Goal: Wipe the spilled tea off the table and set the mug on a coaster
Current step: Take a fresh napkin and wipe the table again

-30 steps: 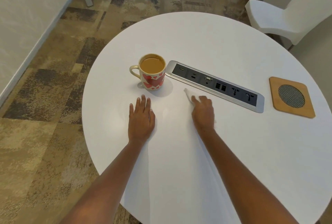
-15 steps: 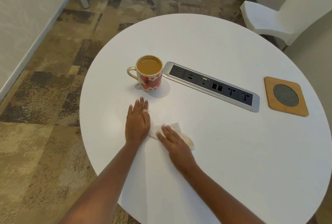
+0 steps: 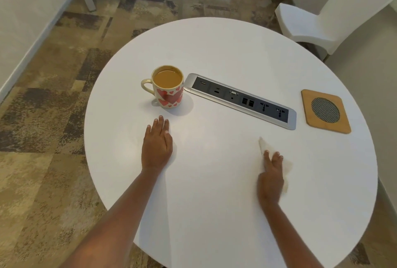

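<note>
Head cam: L hand (image 3: 158, 145) lies flat, fingers straight, on the white counter (image 3: 214, 52), just below the tea-filled mug (image 3: 168, 87), which is beside the socket strip (image 3: 240, 100). R hand (image 3: 271, 178) presses the tissue (image 3: 263, 145) w/ straight fingers, mid-right. Far right sits the coaster (image 3: 325, 111), well apart from mug.

— Anything worn on the arms?
— Bare: left forearm (image 3: 120, 214) and right forearm (image 3: 287, 231), up to the frame's lower edge (wrists too).
— And further down?
— Left hand (image 3: 157, 145) and right hand (image 3: 271, 176) bare; short pale nails on the left.
</note>
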{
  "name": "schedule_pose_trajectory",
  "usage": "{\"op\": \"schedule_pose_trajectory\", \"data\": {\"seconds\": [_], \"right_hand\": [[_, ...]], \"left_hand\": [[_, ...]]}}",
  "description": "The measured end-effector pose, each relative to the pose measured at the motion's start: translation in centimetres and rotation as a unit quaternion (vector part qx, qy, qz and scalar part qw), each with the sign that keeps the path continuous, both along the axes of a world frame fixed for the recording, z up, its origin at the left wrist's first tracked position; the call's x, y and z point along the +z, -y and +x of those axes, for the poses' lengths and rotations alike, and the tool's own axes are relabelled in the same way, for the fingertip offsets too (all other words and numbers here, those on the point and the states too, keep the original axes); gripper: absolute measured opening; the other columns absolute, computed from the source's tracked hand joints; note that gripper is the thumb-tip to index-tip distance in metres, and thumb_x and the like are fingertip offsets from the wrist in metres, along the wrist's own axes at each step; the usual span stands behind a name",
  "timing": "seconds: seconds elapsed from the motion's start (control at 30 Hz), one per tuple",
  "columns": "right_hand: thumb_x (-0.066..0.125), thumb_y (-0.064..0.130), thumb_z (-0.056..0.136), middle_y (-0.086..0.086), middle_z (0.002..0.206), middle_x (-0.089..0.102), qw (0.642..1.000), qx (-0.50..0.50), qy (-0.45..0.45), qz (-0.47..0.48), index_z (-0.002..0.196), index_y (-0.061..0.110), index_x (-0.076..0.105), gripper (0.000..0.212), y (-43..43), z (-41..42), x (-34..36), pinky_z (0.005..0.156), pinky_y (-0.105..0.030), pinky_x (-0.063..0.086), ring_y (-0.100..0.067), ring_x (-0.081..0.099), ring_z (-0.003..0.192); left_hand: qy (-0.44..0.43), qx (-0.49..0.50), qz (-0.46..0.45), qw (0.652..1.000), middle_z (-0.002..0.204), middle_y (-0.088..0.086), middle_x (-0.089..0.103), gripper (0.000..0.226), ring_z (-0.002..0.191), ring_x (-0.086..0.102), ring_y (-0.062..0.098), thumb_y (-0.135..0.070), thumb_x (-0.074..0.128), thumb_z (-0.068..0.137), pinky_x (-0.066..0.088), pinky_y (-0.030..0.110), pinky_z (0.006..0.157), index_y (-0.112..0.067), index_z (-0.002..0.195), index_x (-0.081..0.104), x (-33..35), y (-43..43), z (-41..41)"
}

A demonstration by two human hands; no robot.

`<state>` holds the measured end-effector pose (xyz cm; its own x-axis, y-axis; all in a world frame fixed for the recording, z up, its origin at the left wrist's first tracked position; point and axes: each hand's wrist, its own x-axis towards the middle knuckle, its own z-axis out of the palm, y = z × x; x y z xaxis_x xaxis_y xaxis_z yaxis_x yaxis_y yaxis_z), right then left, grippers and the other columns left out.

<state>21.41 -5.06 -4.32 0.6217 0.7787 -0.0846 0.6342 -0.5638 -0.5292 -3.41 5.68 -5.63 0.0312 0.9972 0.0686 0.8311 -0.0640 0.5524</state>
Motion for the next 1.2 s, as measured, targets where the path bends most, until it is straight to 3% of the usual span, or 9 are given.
{"op": "schedule_pose_trajectory", "data": {"seconds": [0.17,0.4,0.5,0.57,0.7,0.83,0.9,1.07,1.2], "right_hand": [[0.025,-0.028,0.073,-0.022,0.156,0.007,0.996,0.050,-0.072,-0.009,0.143,0.001,0.024,0.076,-2.0,-8.3,0.0,0.115,-0.023,-0.004,-0.028,0.004,0.147],[0.023,-0.015,0.090,-0.013,0.158,-0.001,0.953,0.297,-0.060,0.002,0.147,0.014,0.020,0.064,-1.2,-15.7,-0.4,0.114,-0.018,-0.010,-0.022,-0.004,0.148],[0.032,-0.009,0.092,-0.022,0.153,0.020,0.918,0.394,-0.041,0.011,0.139,0.007,0.040,0.050,-0.4,-12.7,0.6,0.119,-0.028,0.011,-0.034,0.018,0.144],[0.051,-0.016,0.076,-0.029,0.131,0.052,0.893,0.449,-0.026,0.009,0.115,0.000,0.064,0.045,0.3,-10.1,1.6,0.103,-0.045,0.042,-0.045,0.051,0.121],[0.053,-0.020,0.060,-0.029,0.115,0.064,0.863,0.505,0.006,-0.022,0.099,-0.004,0.072,0.047,1.5,-5.2,2.7,0.082,-0.061,0.049,-0.051,0.060,0.104],[0.043,-0.019,0.076,-0.023,0.139,0.045,0.894,0.446,0.029,-0.025,0.118,0.002,0.063,0.051,1.7,-0.2,2.3,0.114,-0.030,0.022,-0.037,0.039,0.134],[0.041,-0.018,0.081,-0.019,0.143,0.041,0.918,0.394,0.013,-0.034,0.121,0.004,0.061,0.050,2.0,2.3,2.2,0.114,-0.020,0.012,-0.029,0.033,0.139],[0.038,-0.023,0.076,-0.010,0.126,0.063,0.972,0.207,-0.113,0.009,0.100,0.004,0.073,0.051,2.4,6.0,3.1,0.107,-0.010,0.025,-0.011,0.050,0.123],[0.034,-0.024,0.074,0.001,0.111,0.066,0.974,0.051,-0.192,0.106,0.102,0.005,0.071,0.055,4.0,8.2,3.6,0.091,0.003,0.036,-0.015,0.058,0.110]], "left_hand": [[0.006,-0.003,-0.005,1.000,0.148,0.015,0.036,0.056,0.139,0.031,0.027,-0.019,0.017,0.087,0.017,0.038,0.117,-0.003,0.136,0.041,-0.2,0.6,0.3],[0.120,0.039,-0.017,0.992,0.145,0.008,0.042,0.058,0.138,0.034,0.019,-0.023,0.012,0.089,0.012,0.022,0.114,-0.007,0.134,0.044,-0.3,2.4,0.6],[0.123,0.044,-0.018,0.991,0.144,0.009,0.044,0.056,0.137,0.036,0.021,-0.023,0.016,0.089,0.015,0.026,0.114,-0.006,0.132,0.046,-0.1,2.9,0.7],[0.102,0.034,-0.012,0.994,0.143,0.012,0.044,0.053,0.136,0.037,0.025,-0.022,0.020,0.089,0.018,0.031,0.115,-0.004,0.131,0.048,0.0,3.2,1.1],[0.014,0.002,-0.012,1.000,0.145,0.016,0.041,0.051,0.136,0.036,0.030,-0.021,0.024,0.089,0.023,0.040,0.115,-0.003,0.132,0.046,0.2,3.9,1.8],[-0.028,-0.002,-0.014,1.000,0.143,0.022,0.041,0.050,0.134,0.038,0.035,-0.018,0.026,0.089,0.026,0.046,0.113,0.000,0.132,0.046,0.8,4.5,2.3],[-0.039,0.001,-0.018,0.999,0.142,0.024,0.041,0.049,0.133,0.039,0.037,-0.017,0.027,0.090,0.028,0.048,0.112,0.002,0.131,0.046,1.1,4.9,2.8],[-0.037,-0.021,-0.015,0.999,0.139,0.025,0.045,0.057,0.131,0.042,0.038,-0.026,0.017,0.091,0.031,0.048,0.110,0.004,0.129,0.048,2.1,6.0,5.4],[-0.005,-0.012,-0.014,1.000,0.142,0.021,0.042,0.039,0.135,0.037,0.033,-0.012,0.035,0.096,0.028,0.043,0.113,0.002,0.132,0.045,1.9,6.8,8.4]]}}
